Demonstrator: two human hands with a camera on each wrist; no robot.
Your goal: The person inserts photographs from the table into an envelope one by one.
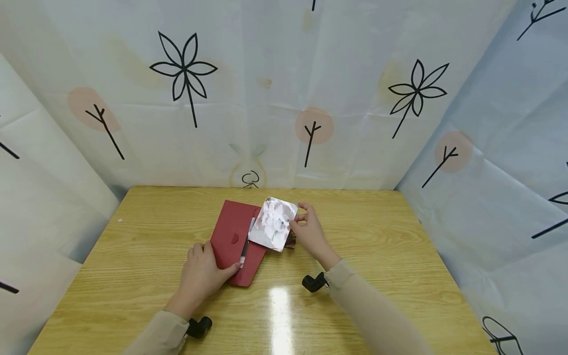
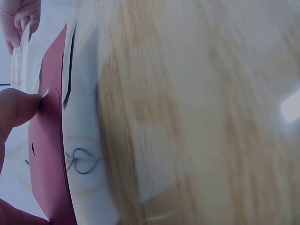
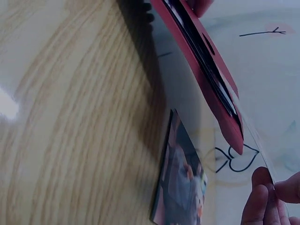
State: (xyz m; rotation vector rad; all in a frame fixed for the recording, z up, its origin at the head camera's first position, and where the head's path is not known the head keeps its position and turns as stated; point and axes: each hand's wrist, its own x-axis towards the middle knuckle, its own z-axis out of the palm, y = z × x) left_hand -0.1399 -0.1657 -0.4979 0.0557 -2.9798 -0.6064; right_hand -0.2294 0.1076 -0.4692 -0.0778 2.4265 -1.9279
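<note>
My left hand [image 1: 201, 268] grips a red paper envelope [image 1: 232, 222] by its lower left part, thumb across the front near the opening. Along the slit, pale and dark edges of things inside show. Between the thumb and fingers of my right hand [image 1: 310, 234] is the right edge of a thin, shiny silver square sheet [image 1: 272, 222]. In the head view this sheet overlaps the envelope's open side; whether its left edge is still inside cannot be told. Seen from the right wrist, a glossy picture card [image 3: 180, 183] lies on the table below, mostly hidden by the sheet in the head view.
The wooden table [image 1: 372, 236] reaches back to a white cloth backdrop [image 1: 275, 88] printed with plants, with further cloth at both sides. Black devices [image 1: 314, 282] are strapped at both wrists. Glare lies on the tabletop near the front middle.
</note>
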